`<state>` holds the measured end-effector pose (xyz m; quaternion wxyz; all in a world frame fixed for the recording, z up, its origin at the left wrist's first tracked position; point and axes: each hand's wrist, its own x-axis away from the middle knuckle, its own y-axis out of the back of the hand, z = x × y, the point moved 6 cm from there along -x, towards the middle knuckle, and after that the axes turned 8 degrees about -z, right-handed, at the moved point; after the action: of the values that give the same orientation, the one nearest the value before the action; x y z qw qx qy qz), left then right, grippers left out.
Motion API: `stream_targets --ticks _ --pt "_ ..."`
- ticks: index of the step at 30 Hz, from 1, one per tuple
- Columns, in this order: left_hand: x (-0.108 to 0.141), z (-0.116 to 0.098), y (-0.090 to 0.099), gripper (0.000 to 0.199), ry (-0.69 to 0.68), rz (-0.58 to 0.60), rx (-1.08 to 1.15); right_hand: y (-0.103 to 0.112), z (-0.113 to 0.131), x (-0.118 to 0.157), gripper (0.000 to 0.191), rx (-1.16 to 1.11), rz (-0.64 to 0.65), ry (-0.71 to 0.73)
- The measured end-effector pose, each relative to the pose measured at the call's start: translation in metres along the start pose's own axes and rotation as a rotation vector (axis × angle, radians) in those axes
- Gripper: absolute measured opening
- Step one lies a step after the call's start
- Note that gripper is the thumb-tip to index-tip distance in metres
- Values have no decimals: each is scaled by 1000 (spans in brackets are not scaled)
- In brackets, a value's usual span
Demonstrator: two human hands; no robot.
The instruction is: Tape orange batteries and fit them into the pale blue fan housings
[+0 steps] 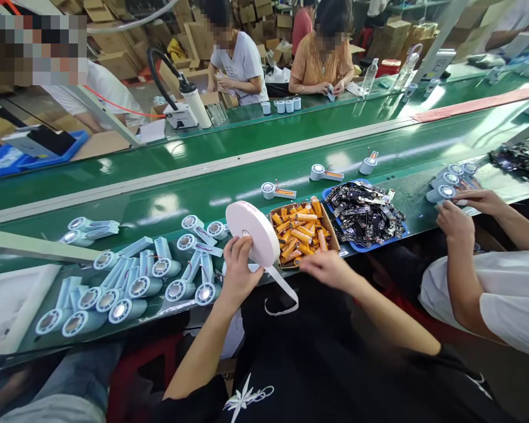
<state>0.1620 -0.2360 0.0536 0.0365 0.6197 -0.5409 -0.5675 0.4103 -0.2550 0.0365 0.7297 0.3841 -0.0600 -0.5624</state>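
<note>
My left hand point(239, 271) grips a large white roll of tape point(258, 235) by its core and lower edge. A loose strip of tape point(286, 286) hangs from the roll and curls at its end. My right hand point(330, 271), fingers curled together, is at the near edge of a cardboard box point(335, 242) of orange cylindrical batteries point(300, 232). Whatever it may pinch is hidden. Left of my left hand lie several light-blue fan housings with handles point(143, 286), grouped on the bench.
A blue tray point(365, 248) heaped with black circuit boards point(364, 214) stands right of the box. Beyond, a few housings with orange batteries point(282, 192) lie on the green belt point(220, 170). A co-worker's hands point(456, 220) work at the right. Other people sit across the line.
</note>
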Motion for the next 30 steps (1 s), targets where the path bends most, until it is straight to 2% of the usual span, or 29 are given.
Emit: stream_targets --ticks 2,3,5,7,9,11,13,14,16,19,22,25,27,30 --pt "1 -4 -3 77 -30 11 -25 33 -15 -32 28 149 -228 16" --pt "0 -8 -5 77 -42 24 -33 41 -22 -48 33 223 -254 30" --pt "-3 -15 -7 77 -48 56 -46 45 -38 -75 40 298 -159 27" --pt "-5 -19 -6 75 -42 71 -61 45 -53 -89 38 230 -111 -64" --pt "-6 -20 -3 74 -33 78 -86 49 -59 -88 37 -13 -222 -193" --pt "-6 -20 0 72 -36 92 -122 48 -54 -77 45 -355 -322 -283" --pt "-5 -20 1 70 -48 125 -155 43 -37 -64 59 -614 -322 -323" --pt "-4 -20 1 69 -56 142 -166 41 -26 -59 63 -674 -312 -330" --pt "-2 -22 0 68 -67 171 -185 41 -9 -51 59 -666 -322 -332" --pt "-1 -25 -1 69 -78 203 -210 47 3 -46 45 -500 -329 -301" --pt "-3 -30 -3 72 -86 228 -238 51 -3 -43 41 -350 -235 -314" --pt "-9 -41 -5 70 -100 258 -283 53 -16 -42 44 -360 -169 -391" --pt "-11 -51 -8 64 -85 265 -310 54 -20 -42 51 -487 -281 -411" --pt "-6 -69 -16 60 -24 310 -289 63 -25 -34 47 -738 -684 -392"
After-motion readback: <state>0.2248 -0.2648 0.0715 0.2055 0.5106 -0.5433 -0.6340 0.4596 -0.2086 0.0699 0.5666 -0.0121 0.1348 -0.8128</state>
